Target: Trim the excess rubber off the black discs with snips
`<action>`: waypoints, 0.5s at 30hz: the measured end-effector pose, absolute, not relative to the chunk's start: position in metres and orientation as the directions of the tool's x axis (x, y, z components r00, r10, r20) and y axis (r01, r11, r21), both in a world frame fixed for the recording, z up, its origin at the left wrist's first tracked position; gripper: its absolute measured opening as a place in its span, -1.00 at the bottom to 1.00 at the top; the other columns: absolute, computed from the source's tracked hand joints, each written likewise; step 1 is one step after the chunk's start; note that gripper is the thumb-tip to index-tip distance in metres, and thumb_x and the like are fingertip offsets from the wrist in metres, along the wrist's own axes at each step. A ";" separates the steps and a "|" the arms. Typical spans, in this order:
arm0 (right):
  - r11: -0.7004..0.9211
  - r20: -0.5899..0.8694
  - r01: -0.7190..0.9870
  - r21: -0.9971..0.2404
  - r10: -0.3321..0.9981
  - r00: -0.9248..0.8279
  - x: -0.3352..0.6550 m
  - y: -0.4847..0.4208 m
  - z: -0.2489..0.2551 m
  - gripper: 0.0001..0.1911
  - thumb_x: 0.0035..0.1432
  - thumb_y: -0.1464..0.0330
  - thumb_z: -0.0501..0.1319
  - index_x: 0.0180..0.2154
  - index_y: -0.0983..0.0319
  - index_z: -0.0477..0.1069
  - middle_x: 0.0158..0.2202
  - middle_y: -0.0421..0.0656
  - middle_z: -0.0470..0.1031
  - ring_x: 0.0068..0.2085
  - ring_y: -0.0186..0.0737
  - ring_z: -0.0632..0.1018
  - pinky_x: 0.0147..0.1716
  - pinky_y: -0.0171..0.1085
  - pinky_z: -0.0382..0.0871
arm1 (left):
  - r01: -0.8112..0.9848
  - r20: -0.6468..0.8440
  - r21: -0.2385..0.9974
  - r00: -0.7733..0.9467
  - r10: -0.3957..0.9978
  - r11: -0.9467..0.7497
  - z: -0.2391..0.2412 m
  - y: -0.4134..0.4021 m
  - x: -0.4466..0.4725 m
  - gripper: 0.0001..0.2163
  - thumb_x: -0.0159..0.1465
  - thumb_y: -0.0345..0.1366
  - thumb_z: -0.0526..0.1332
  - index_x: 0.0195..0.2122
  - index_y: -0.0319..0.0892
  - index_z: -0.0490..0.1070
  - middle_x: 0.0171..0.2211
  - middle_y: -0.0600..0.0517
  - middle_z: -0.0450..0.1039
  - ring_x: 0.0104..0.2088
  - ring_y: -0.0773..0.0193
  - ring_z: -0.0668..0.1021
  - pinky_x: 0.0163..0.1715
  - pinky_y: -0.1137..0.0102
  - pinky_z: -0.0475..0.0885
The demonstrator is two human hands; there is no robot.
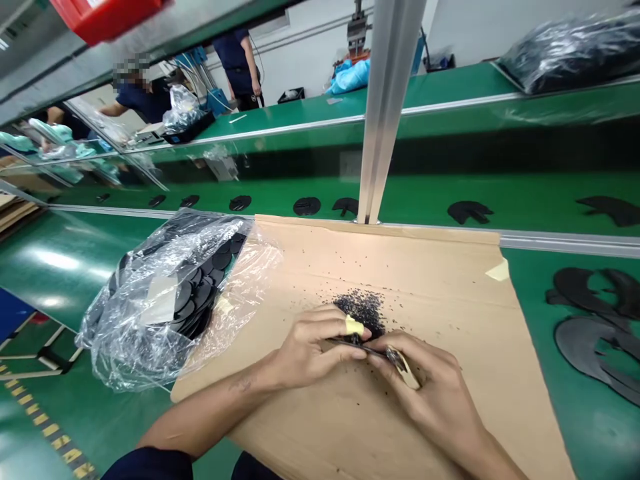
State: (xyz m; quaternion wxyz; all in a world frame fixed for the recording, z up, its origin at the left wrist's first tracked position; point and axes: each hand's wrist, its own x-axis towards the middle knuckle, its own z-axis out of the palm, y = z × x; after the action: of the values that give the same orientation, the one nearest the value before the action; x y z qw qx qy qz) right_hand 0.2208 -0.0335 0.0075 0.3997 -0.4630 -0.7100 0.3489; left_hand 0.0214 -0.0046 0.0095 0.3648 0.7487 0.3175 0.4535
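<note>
My left hand (320,343), with yellow tape round one finger, is closed in a pinch on a thin black flat piece (367,349) seen nearly edge-on. My right hand (430,380) is closed round a small tool (404,371) with a pale yellow part and a dark, shiny part; its exact kind is unclear. The right fingertips meet the black piece's right end. Just beyond both hands lies a heap of tiny black bits (361,308), with more scattered over the brown cardboard sheet (450,300).
A clear plastic bag (135,333) of black discs (193,300) lies left. Large black curved pieces (595,333) rest at right. Beyond a metal post (383,113), flat black pieces (307,206) line a green surface (425,190). Other people (240,67) are at the back.
</note>
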 end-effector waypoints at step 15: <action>0.589 0.546 0.760 -0.276 0.747 -0.380 0.240 -0.016 -0.021 -0.76 0.30 0.32 0.07 -0.13 0.16 0.49 -0.35 -0.05 0.58 -0.35 -0.03 0.52 -0.39 -0.15 0.28 | 0.190 0.238 0.893 0.569 0.787 -0.408 0.013 0.009 0.011 -0.77 0.26 -0.21 0.35 -0.15 -0.26 0.60 -0.26 -0.09 0.63 -0.26 0.22 0.64 -0.17 0.40 0.54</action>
State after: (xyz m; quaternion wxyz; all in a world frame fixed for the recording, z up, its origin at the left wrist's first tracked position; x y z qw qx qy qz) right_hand 0.2399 -0.0155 -0.0207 0.3233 -0.4534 -0.8305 -0.0102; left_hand 0.0106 0.0095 0.0134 0.4415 0.7679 0.3182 0.3378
